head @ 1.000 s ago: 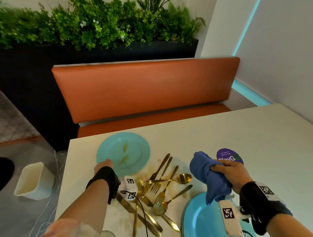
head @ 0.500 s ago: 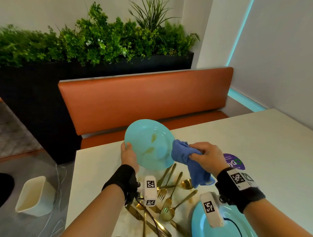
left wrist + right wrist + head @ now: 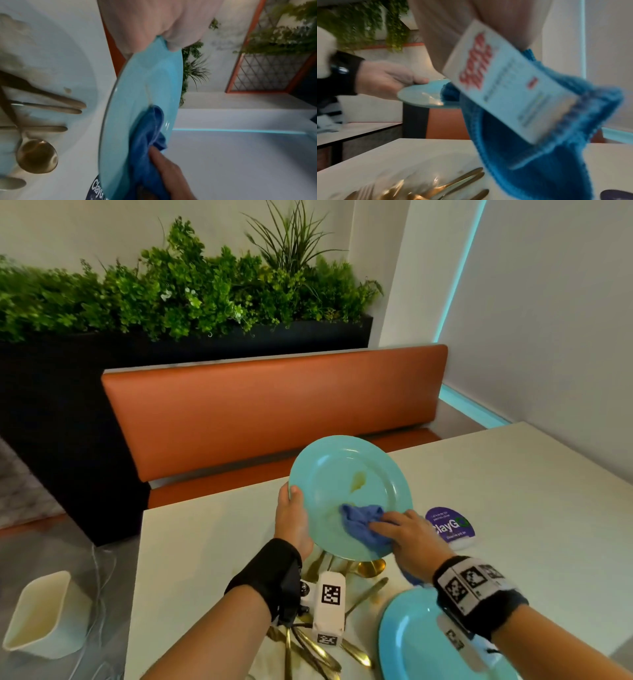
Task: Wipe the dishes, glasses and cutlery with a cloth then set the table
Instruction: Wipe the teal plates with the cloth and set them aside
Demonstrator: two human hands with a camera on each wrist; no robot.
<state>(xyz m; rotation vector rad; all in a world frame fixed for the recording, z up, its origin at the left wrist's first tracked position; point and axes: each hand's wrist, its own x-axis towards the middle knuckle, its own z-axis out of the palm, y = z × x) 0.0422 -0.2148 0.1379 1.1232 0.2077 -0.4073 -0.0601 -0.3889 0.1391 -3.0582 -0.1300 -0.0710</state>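
Turquoise and glossy, a second plate (image 3: 407,642) lies flat at the near edge of the white table (image 3: 513,508), partly under the right wrist. Just beyond it gold cutlery (image 3: 322,652) lies scattered on a stained patch of the table. Above the cutlery the left hand (image 3: 293,522) holds the stained plate (image 3: 342,474) tilted up off the table — thumb on the rim, fingers behind. The right hand (image 3: 411,537) grips a bunched blue cloth (image 3: 359,522) and presses it to the plate's lower face, below a yellowish smear. A purple sticker (image 3: 450,523) sits just right of the hands — farther off, an orange bench (image 3: 274,412) and a planter of greenery (image 3: 171,299).
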